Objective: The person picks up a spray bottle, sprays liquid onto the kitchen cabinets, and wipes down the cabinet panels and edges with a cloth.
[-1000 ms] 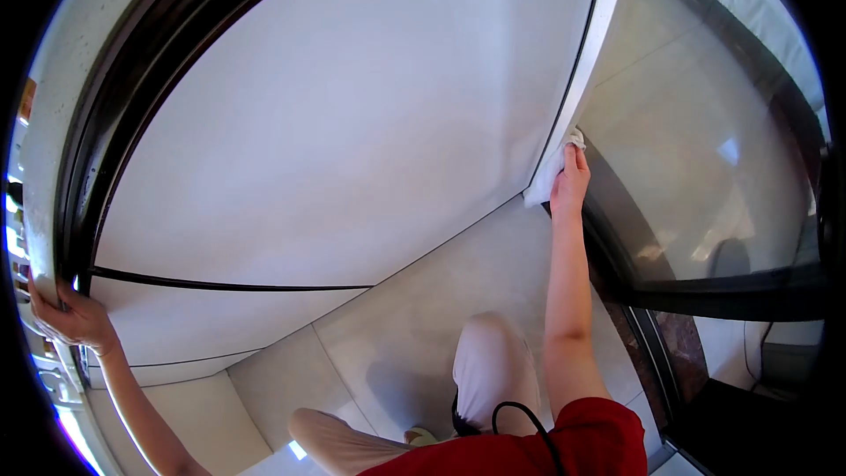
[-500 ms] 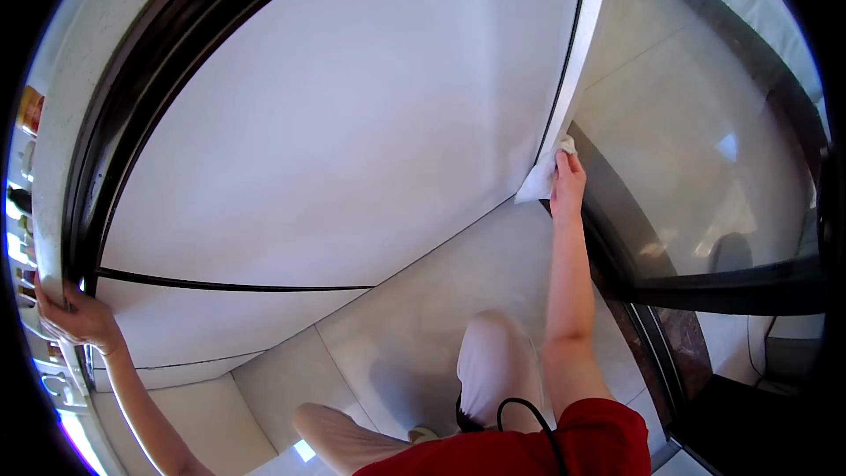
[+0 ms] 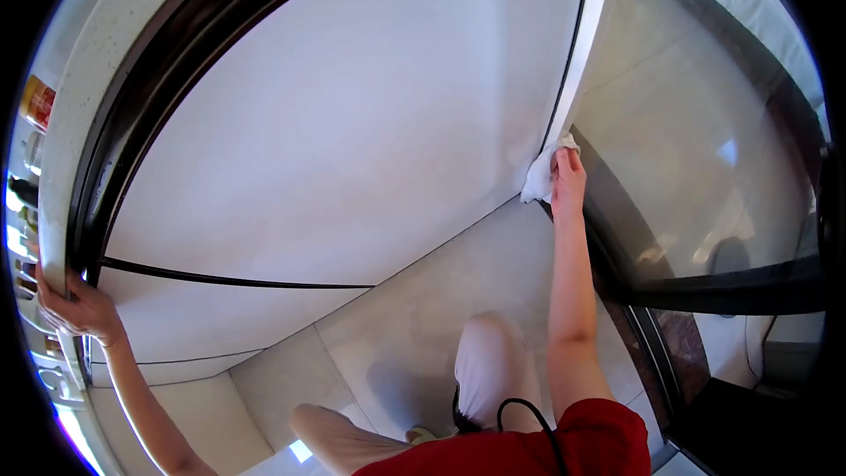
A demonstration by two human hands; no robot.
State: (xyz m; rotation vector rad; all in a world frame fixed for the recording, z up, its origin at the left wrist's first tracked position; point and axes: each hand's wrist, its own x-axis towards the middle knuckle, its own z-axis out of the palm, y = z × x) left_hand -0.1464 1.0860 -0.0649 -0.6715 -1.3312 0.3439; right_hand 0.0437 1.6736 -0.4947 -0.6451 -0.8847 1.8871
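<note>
My right hand [image 3: 568,178] is closed on a white cloth [image 3: 538,178], which lies against the lower end of the narrow white edge strip [image 3: 592,31] beside the large white panel [image 3: 352,123]. On the far left, my left hand [image 3: 81,308] rests on the speckled light counter edge [image 3: 75,123], its thumb apart from the other fingers and nothing seen held in it. Near that hand, a dark groove [image 3: 194,280] crosses the white panel front.
A glass door [image 3: 705,141] with a dark frame [image 3: 731,293] stands at the right. Tiled floor [image 3: 352,370] lies below, with my knees [image 3: 493,361] over it. Jars, one with a red label [image 3: 39,104], stand beyond the counter edge.
The white cloth has changed shape, and my right hand has moved slightly left and down with it. My left hand stays on the counter edge. The view has shifted a little.
</note>
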